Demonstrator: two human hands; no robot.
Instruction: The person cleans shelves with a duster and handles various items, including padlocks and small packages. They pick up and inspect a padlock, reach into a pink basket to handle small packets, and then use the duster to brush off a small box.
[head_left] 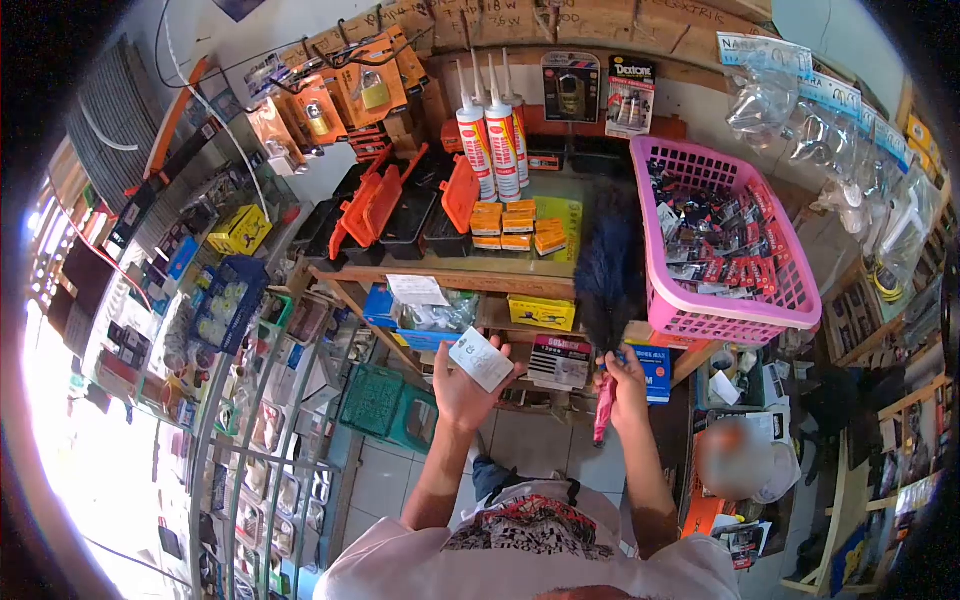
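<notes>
My left hand (468, 393) holds a small white card (480, 359) with dark handwriting on it, the card tilted over the fingers. A feather duster (608, 260) is gripped in my right hand (626, 388). Its dark plume points up and away in front of the shelf, and its pink handle (604, 410) hangs below my fist. Just right of the plume stands a pink plastic basket (655, 295) full of small packets. Small orange boxes (517, 224) and white sealant tubes (490, 150) stand on the glass top to the left.
Black bins with orange lids (375, 200) line the counter's left part. Underneath are a blue box (425, 340), a yellow box (541, 313) and a green crate (385, 405). Padlock packs (372, 92) hang above. A metal rack (255, 450) runs along the left. Bagged goods (810, 130) hang at right.
</notes>
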